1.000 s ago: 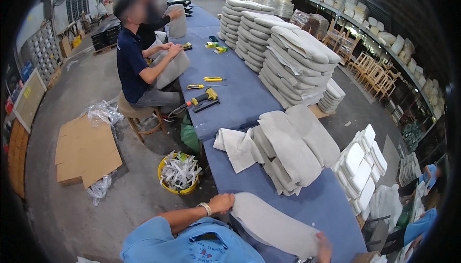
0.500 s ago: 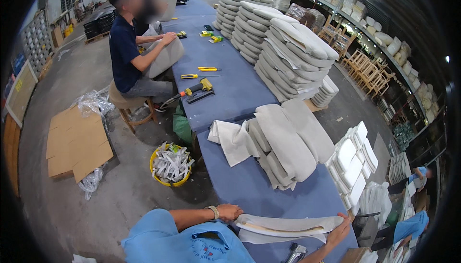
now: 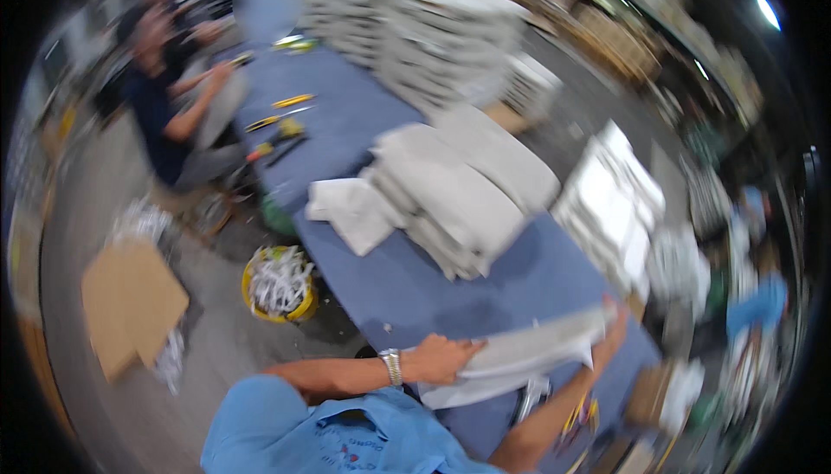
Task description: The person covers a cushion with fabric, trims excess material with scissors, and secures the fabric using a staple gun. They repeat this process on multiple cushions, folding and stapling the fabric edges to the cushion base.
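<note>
A long, light grey fabric-covered pad is held near the table's front edge, its loose fabric hanging along the side nearest me. My left hand, with a metal-band watch at the wrist, grips the pad's left end with the fingers over the top. Around the far right end is my right hand, slightly blurred, the fingers closed on the edge. Between my forearms a silver staple gun lies on the blue table, partly covered by the pad's fabric.
Folded grey pads and a pale cloth lie just beyond. A yellow basket of white scraps stands left on the floor. Yellow-handled tools are by my right forearm. A seated co-worker handles a grey pad at far left.
My view has swung, blurring the picture. The pad has turned, so its exposed tan inner edge no longer shows. My left hand has shifted further over its left end.
</note>
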`<state>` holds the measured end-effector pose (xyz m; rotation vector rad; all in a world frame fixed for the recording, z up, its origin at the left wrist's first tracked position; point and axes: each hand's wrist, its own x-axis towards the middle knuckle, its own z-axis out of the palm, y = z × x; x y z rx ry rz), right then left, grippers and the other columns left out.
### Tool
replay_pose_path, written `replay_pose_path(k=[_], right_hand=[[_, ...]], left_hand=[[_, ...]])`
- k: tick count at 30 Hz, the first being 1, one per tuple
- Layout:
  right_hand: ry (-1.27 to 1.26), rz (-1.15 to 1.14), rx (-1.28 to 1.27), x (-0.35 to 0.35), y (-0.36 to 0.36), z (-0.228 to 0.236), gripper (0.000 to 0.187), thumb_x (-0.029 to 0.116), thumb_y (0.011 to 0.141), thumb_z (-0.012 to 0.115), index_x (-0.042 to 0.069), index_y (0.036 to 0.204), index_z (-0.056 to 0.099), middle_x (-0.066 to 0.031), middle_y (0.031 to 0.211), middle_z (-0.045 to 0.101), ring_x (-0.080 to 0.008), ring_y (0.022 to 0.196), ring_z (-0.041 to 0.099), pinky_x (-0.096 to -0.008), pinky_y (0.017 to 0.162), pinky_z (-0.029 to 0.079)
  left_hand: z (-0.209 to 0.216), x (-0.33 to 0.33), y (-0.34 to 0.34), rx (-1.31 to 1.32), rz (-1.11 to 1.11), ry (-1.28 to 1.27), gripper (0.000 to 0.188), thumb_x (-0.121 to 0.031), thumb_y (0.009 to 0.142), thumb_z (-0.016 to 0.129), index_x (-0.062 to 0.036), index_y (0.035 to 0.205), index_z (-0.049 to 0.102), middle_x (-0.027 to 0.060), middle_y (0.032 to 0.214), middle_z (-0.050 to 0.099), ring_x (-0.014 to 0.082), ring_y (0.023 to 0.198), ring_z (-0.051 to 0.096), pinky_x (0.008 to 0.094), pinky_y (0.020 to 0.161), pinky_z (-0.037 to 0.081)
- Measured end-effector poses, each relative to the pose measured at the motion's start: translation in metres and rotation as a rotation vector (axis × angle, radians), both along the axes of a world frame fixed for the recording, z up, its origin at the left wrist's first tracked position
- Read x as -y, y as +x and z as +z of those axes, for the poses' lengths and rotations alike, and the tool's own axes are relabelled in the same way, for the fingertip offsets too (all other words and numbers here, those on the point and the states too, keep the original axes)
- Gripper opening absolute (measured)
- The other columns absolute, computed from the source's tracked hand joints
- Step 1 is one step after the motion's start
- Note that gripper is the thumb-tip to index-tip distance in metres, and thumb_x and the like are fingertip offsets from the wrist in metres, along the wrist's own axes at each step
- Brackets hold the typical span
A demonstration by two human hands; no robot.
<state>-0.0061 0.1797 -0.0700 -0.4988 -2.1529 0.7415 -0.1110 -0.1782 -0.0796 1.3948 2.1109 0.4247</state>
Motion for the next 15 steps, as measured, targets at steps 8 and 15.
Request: replay_pose_path(k=[8,15], right_hand=[[-0.687,0.038,0.275,0.012,-0.025,-0.093,0.081,0.044,0.092,0.071,0.001,0.154,0.043,-0.0226,0.146,0.057,-0.0338,0.136,0.054,-0.0391,0.112,0.043],[-0.644,-0.082,0.142,-0.009,-0.003,-0.075,0.066,0.026,0.086,0.068,0.003,0.145,0.051,-0.0216,0.142,0.059,-0.038,0.132,0.056,-0.0431,0.11,0.044]], left_hand=[[-0.043,-0.086,0.037,0.027,0.259,0.062,0.082,-0.045,0.084,0.076,0.0011,0.145,0.047,0.0303,0.109,0.071,0.0479,0.096,0.07,0.0544,0.084,0.056],[-0.014,-0.117,0.064,0.018,0.119,-0.022,0.076,-0.056,0.09,0.07,0.0083,0.129,0.058,0.0314,0.09,0.071,0.048,0.085,0.071,0.0532,0.076,0.056]])
